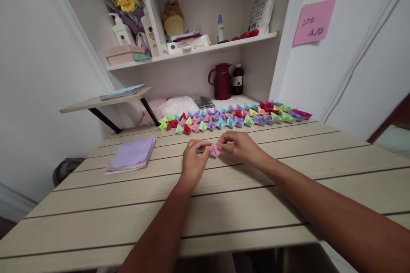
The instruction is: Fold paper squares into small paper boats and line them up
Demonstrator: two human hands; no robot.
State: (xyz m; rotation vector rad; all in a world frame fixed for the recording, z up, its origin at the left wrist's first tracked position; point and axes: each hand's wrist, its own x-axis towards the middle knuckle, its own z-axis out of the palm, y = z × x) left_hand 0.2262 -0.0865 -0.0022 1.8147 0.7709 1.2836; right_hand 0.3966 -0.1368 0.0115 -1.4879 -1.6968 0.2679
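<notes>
Between my two hands, just above the table, is a small pink folded paper (215,151) with a pointed lower end. My left hand (194,158) pinches its left side between thumb and forefinger. On the other side my right hand (239,146) pinches its right edge, fingers curled. Beyond them, several rows of small folded paper boats (221,123) in many colours stretch across the back of the table. To the left of my hands lies a stack of square paper (131,153), lilac on top.
A small raised shelf (105,101) with blue paper (123,91) stands at the back left. Behind the boats are a dark red jug (222,82), a dark bottle (237,79) and a white plastic bag (180,106). A pink note (314,22) hangs on the right wall.
</notes>
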